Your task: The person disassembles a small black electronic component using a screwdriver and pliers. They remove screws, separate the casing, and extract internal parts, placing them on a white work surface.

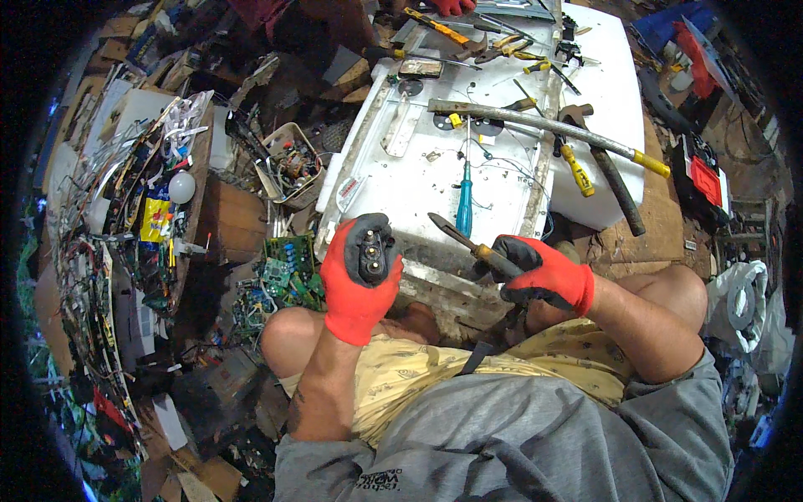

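Note:
My left hand (360, 280), in a red glove with a dark palm, is closed around a small black part (372, 253) with several round metal contacts facing up. My right hand (548, 276), gloved alike, grips the yellowish handle of a pointed metal hand tool (468, 241). Its tip points up and left, apart from the black part; whether it is a knife or pliers is unclear. Just beyond the tip, a screwdriver (465, 201) with a teal handle lies on a white panel (381, 219).
Across the panel lie a metal bar (535, 124) with a yellow end, a hammer (606, 163) and a yellow-handled tool (577, 171). A basket of small parts (294, 163) and green circuit boards (280, 272) sit left. Another person's red glove (452, 7) shows at the top.

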`<state>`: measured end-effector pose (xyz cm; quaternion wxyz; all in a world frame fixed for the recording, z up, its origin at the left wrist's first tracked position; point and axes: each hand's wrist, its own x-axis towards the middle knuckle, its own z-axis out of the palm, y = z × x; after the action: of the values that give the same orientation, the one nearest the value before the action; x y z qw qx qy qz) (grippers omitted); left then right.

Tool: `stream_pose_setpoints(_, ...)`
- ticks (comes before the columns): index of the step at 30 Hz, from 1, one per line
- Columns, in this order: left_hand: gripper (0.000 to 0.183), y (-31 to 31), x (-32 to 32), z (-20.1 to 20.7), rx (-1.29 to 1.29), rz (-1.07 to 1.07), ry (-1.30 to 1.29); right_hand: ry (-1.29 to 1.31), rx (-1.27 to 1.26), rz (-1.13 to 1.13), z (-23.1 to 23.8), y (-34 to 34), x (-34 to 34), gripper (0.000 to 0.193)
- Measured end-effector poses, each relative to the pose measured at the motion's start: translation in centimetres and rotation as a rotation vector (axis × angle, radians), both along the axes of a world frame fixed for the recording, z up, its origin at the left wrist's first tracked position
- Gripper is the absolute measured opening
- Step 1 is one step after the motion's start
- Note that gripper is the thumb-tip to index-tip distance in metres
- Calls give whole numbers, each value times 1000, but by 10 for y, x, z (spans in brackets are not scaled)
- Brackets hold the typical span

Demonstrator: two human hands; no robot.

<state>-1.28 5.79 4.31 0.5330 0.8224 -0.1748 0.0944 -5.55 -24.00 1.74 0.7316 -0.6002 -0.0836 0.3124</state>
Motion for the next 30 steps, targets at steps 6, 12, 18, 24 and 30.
stream_pose_setpoints(6, 46, -1, 1, -1, 6, 17, -54, 70, -19, -1, 20, 7, -1, 38)
stream_pose_setpoints(12, 46, -4, 0, 0, -22, 23, -38, -85, -82, -48, 1, 7, -5, 40)
stream_pose_setpoints(18, 45, -9, 1, 0, -65, 42, 1, -131, -84, -108, -2, 6, -4, 36)
stream_pose_setpoints(24, 37, -6, 3, 7, -417, -41, 424, -86, -120, -135, 5, 6, -5, 27)
stream_pose_setpoints(30, 29, 6, 8, 3, -1126, -185, 863, 44, -182, -129, 8, 8, -7, 27)
